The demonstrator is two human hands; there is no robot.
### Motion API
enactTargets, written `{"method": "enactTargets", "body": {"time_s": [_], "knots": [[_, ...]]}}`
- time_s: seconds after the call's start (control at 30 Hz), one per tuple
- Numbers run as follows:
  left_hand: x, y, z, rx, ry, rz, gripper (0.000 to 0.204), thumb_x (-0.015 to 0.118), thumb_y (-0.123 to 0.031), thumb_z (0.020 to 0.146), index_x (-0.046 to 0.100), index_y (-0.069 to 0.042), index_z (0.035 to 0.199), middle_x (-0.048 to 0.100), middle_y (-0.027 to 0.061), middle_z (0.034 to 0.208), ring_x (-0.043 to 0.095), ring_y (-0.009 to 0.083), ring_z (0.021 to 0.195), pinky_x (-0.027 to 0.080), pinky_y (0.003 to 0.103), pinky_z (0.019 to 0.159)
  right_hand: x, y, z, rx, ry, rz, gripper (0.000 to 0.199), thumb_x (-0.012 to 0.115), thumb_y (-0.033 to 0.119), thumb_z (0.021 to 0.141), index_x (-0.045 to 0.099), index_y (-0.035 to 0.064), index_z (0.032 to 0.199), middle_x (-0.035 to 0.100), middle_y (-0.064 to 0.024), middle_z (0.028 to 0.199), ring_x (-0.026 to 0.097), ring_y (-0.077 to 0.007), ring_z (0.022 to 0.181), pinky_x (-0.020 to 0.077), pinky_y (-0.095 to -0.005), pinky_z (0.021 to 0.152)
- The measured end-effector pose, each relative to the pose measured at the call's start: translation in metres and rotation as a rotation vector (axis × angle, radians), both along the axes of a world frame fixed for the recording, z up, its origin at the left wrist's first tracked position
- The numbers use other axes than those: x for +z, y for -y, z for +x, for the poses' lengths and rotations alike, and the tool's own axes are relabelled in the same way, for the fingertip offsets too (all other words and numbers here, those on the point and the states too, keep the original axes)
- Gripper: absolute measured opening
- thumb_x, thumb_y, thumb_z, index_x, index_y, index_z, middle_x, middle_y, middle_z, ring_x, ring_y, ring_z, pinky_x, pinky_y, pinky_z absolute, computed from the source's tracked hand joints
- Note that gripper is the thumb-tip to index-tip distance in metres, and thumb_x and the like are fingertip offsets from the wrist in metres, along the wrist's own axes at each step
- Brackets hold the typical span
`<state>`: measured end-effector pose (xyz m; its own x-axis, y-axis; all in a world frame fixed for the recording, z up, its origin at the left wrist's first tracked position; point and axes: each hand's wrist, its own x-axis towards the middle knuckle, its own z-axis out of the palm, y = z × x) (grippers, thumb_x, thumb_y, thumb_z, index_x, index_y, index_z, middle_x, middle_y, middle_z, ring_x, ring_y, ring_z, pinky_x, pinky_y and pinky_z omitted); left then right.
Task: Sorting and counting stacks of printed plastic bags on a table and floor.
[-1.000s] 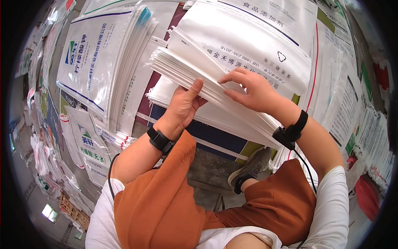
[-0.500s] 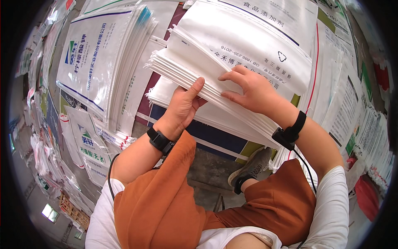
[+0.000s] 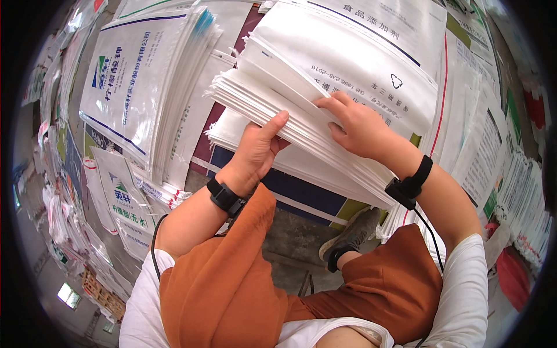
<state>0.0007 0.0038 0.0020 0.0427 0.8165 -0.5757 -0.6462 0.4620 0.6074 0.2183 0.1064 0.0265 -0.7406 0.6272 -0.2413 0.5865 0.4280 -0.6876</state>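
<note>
A thick stack of white woven plastic bags [image 3: 270, 104] lies aslant before me, its near edges fanned into layers. My left hand [image 3: 258, 145] is closed on the stack's near edge, thumb on top and fingers beneath. At the far side of the fanned layers is my right hand [image 3: 362, 124], its bent forefinger touching the edge of a raised white bag [image 3: 278, 64]. The right thumb stands apart from the forefinger, over the lower layers. A gap shows between the raised bag and those layers.
Printed white bags [image 3: 348, 52] lie flat beyond the stack. Another pile of printed bags [image 3: 127, 87] stands at the left, and more bags [image 3: 464, 122] lie at the right. Below the stack are my shoe [image 3: 354, 232] and the grey floor [image 3: 290, 232].
My right hand has shifted a little right, and its thumb has drawn back. The gap under the raised bag has widened. My left hand has stayed nearly still on the stack.
</note>
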Motion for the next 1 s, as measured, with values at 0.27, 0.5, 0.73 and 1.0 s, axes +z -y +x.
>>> {"method": "enactTargets", "body": {"time_s": [0.27,0.5,0.73,1.0], "knots": [[0.001,0.001,0.002,-0.004,0.006,0.002,0.048,0.064,-0.019,0.1,0.045,-0.003,0.141,0.058,0.0112,0.132,0.06,0.0214,0.123,0.054,0.042,0.103,-0.013,-0.147,0.066,-0.553,0.08,0.543,0.046,0.054,0.003,0.089,0.06,0.0157,0.134,0.066,-0.0185,0.115,0.064,-0.0347,0.112,0.0532,-0.0447,0.095],[0.004,0.001,-0.002,-0.022,-0.015,-0.006,0.05,0.064,-0.021,0.1,0.044,-0.002,0.142,0.058,0.0119,0.134,0.061,0.0221,0.122,0.054,0.042,0.104,0.0,-0.049,0.019,-0.143,-0.14,0.248,0.047,0.075,0.032,0.089,0.064,0.0096,0.129,0.064,-0.0139,0.128,0.064,-0.0331,0.115,0.0522,-0.0433,0.097],[0.003,0.002,0.002,-0.009,0.025,0.022,0.049,0.064,-0.022,0.101,0.045,-0.003,0.142,0.059,0.0111,0.132,0.061,0.0217,0.121,0.054,0.042,0.104,-0.006,0.002,-0.01,-0.054,-0.028,-0.152,0.041,0.069,0.034,0.093,0.066,0.0111,0.126,0.069,-0.0139,0.119,0.069,-0.0313,0.107,0.0549,-0.0423,0.091],[0.004,0.002,0.001,0.003,0.011,0.001,0.049,0.064,-0.02,0.1,0.045,-0.004,0.142,0.059,0.0102,0.132,0.062,0.021,0.121,0.054,0.041,0.105,-0.019,0.0,-0.007,-0.37,-0.118,-0.067,0.042,0.053,0.004,0.095,0.06,0.0186,0.134,0.07,-0.0167,0.111,0.069,-0.0385,0.098,0.055,-0.0439,0.088]]}}
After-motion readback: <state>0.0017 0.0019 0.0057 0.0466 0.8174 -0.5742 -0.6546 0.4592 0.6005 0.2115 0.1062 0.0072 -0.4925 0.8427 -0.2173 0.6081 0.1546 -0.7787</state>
